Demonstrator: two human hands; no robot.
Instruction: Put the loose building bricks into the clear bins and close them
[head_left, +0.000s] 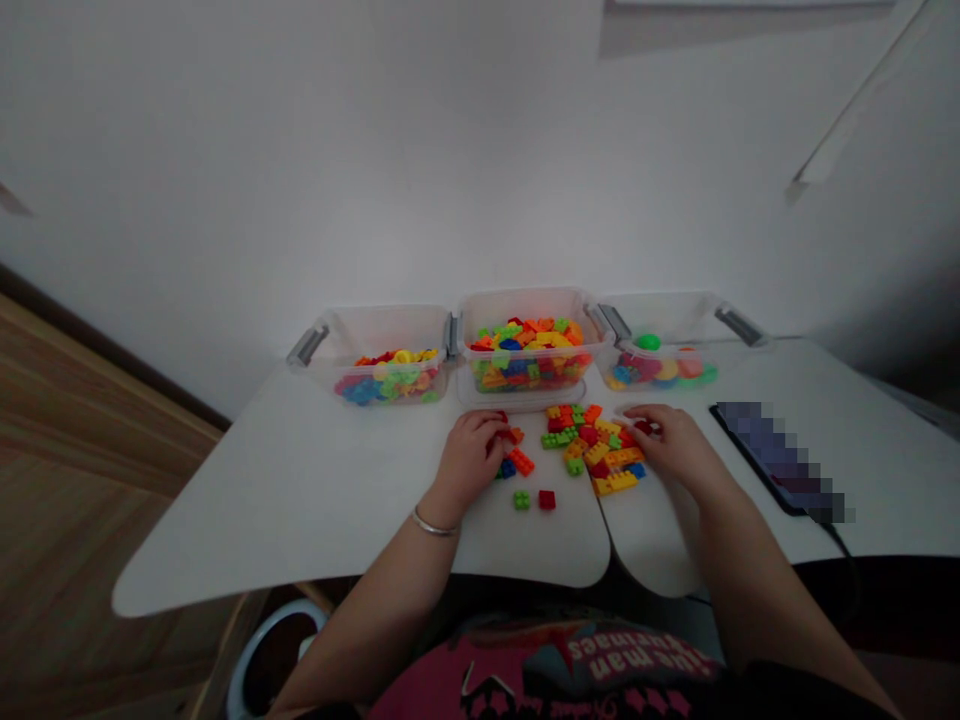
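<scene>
My left hand [469, 455], a bracelet at its wrist, rests over a small group of toy bricks, fingers curled downward. Beside its fingertips lie an orange brick [523, 461] and a blue brick [508, 468]; whatever is under the fingers is mostly hidden. My right hand [671, 445] is closed at the right edge of a larger brick pile [592, 445], with a dark red brick [645, 428] at its fingertips. That pile mixes yellow, orange, red, green and blue. Closer to me, a green brick [521, 500] and a red brick [547, 500] stand apart.
Along the wall, a clear middle bin [536, 295] holds many bricks. The left bin [390, 318] and right bin [664, 305] contain other colourful plastic pieces. A phone [776, 460] with a cable lies at right. Two white tabletops [337, 500] meet at a seam.
</scene>
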